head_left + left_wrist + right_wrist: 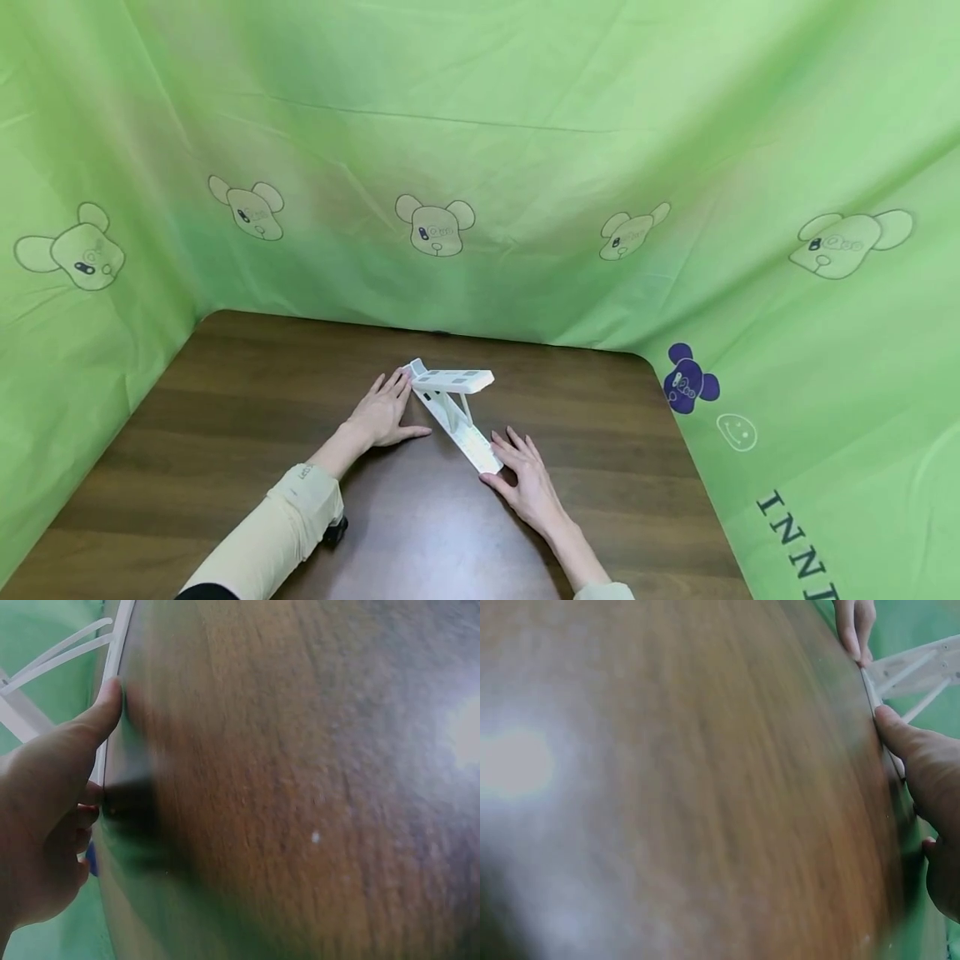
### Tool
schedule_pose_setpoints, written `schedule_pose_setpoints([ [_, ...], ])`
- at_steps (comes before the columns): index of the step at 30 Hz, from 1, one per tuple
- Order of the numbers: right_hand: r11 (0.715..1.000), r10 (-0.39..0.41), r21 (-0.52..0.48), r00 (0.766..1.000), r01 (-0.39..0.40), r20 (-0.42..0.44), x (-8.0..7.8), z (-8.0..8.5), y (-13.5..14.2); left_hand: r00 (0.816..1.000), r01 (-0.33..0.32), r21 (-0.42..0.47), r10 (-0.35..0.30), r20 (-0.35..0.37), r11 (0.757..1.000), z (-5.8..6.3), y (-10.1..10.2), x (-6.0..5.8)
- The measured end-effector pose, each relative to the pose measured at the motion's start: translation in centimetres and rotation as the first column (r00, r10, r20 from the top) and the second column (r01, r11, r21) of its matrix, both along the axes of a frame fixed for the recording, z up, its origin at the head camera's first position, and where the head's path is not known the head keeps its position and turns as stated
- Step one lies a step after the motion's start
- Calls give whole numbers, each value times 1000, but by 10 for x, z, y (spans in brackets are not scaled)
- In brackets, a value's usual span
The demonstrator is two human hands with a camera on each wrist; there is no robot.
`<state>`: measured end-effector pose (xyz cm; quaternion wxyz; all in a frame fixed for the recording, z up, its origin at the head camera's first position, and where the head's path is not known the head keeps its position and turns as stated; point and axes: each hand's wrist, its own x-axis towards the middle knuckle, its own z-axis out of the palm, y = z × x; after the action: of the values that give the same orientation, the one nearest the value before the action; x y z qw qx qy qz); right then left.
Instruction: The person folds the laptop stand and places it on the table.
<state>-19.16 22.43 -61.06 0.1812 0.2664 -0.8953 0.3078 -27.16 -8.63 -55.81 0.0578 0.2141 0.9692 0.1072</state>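
A white folding stand [474, 443] lies slantwise on the table, its long base flat and its upper panel [457, 381] raised on thin struts. Grey pads mark that panel. My left hand [380, 414] rests beside the far end of the base, fingers straight and touching it, thumb spread apart. At the near end, my right hand [531, 492] holds the base between thumb and fingers. Part of the stand [22, 712] shows behind the left hand in the left wrist view. In the right wrist view, the right thumb [896, 731] overlaps the base's edge.
The brown wooden table [247, 400] reaches back to a green curtain [525, 167] printed with bear heads, which also hangs at both sides. A small black object [335, 532] shows beside the left sleeve.
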Motion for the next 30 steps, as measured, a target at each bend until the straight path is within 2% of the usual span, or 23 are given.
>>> schedule_pose_setpoints([
  [12, 1000, -24, 0, 998, 24, 50, 4, 0, -3, 999, -22, 3, 22, -24, 1000, -5, 7, -3],
  [18, 1000, -19, -8, 994, 20, 106, 1, 1, -5, 995, -59, 31, 62, -76, 998, -12, 10, -3],
  [25, 1000, -20, -8, 998, 20, 55, 2, -3, -9, 994, -76, 37, 79, -73, 996, -15, 12, -6],
  [30, 1000, -13, -20, 998, 15, 56, 0, -2, -13, 995, -77, 35, 79, -67, 996, -14, 12, -9],
])
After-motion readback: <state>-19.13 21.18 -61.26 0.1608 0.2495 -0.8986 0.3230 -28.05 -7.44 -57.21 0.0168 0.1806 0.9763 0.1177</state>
